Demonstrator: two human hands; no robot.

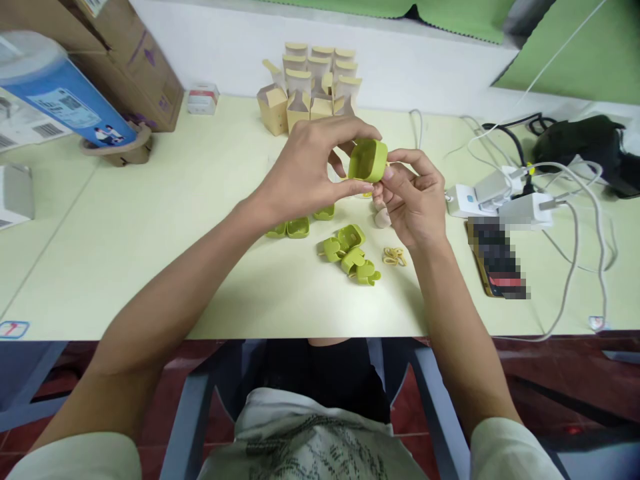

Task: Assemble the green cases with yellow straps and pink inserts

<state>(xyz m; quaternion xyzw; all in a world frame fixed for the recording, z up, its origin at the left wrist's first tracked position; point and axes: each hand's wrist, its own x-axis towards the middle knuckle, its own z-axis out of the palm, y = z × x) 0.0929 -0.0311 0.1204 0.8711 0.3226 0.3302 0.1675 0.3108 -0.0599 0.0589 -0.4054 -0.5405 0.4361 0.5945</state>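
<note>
My left hand point(320, 160) grips a small green plastic case shell point(367, 161) between thumb and fingers, its hollow side turned toward me. At the shell's right side, my right hand point(413, 193) pinches a thin yellow loop point(388, 165), mostly hidden by the fingertips. Under the hands, several green case pieces point(353, 259) lie in a loose cluster, some open and some tilted against each other. More green shells point(298, 228) sit to the left, partly behind my left forearm. A small heap of yellow loops point(395, 257) rests near my right wrist. A pale round item point(383, 218) is partly covered by my right hand.
Several small open cardboard boxes point(310, 87) stand in rows by the wall. To the right lie a phone point(495, 260), white chargers point(525, 210) with looping cables, and a black bag point(580, 150). A blue-labelled roll point(75, 93) and large cartons point(135, 73) occupy the left back.
</note>
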